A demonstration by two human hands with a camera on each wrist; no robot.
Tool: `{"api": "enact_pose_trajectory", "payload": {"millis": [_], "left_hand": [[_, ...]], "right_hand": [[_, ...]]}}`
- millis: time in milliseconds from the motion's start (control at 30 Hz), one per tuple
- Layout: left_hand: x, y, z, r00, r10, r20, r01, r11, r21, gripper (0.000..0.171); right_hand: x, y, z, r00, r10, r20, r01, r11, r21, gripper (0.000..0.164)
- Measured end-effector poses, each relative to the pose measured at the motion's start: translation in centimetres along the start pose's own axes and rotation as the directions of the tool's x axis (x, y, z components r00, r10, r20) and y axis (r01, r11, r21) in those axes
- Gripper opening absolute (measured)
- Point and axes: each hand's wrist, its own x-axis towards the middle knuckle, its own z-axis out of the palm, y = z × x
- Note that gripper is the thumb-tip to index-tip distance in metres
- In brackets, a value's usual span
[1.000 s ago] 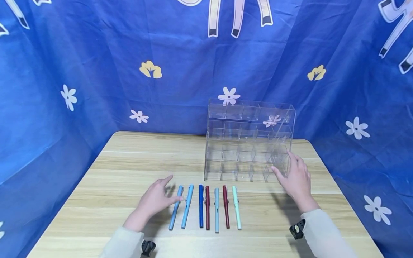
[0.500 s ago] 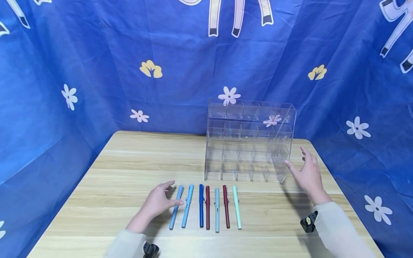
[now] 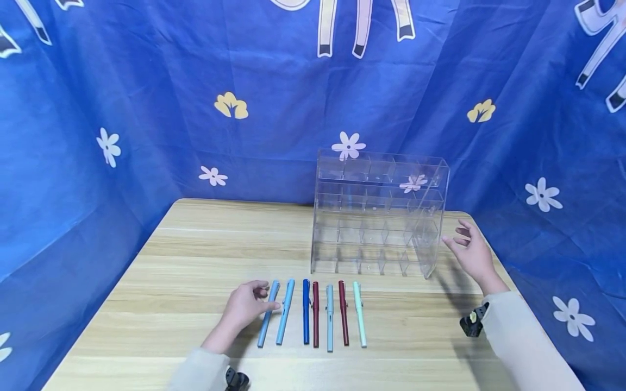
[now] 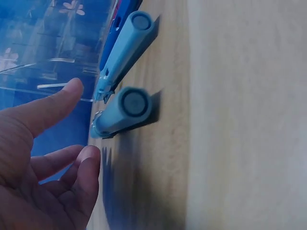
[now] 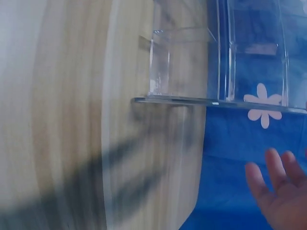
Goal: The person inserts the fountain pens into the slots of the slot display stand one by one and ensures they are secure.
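Several capped pens with clips lie side by side on the table. My left hand (image 3: 243, 307) hovers at the upper end of the leftmost light-blue pen (image 3: 264, 328), thumb and fingers on either side. In the left wrist view a gap shows between the fingertips and this pen (image 4: 115, 115). Beside it lies another light-blue pen (image 3: 285, 315), then a dark-blue pen (image 3: 306, 315), a dark-red pen (image 3: 315, 317), a grey-blue pen (image 3: 330, 320), a second dark-red pen (image 3: 344, 315) and a mint pen (image 3: 360, 315). My right hand (image 3: 474, 258) is loosely bent, holding nothing, right of the clear rack (image 3: 430, 244).
The transparent rack, with rows of small compartments, stands upright behind the pens on the wooden table (image 3: 220, 233). Its side panel (image 5: 177, 101) juts toward the front in the right wrist view. A blue patterned curtain (image 3: 274, 119) surrounds the table's back and sides.
My right hand has come away from the rack's right side and moved right. The left hand's fingers have bent closer around the leftmost pen's upper end. The pens lie where they were.
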Motion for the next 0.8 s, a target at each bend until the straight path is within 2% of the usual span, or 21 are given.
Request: {"api": "enact_pose_trajectory", "payload": {"millis": [133,400,633,800], "left_hand": [[0.1,-0.2,0.4,1.0,-0.019,-0.005,0.019,1.0,0.007,0.064],[0.2,-0.5,0.9,0.999,-0.05,-0.013,0.05,0.998,0.038,0.055],[0.1,-0.6,1.2,0.999,-0.033,-0.04,0.036,0.997,0.072,0.045],[0.1,-0.5,1.2,0.999,-0.005,-0.045,0.009,0.997,0.074,0.038]], "right_hand": [[0.5,0.3,-0.1,1.0,0.006,0.013,-0.007,0.999,0.046,0.061],[1.5,1.3,0.3,0.996,0.013,0.09,-0.032,0.976,0.217,0.054],[2.3,1.5,1.4,0.989,0.025,0.148,-0.066,0.957,0.282,0.053],[2.4,1.5,1.8,0.988,0.026,0.151,-0.072,0.949,0.307,0.051]]}}
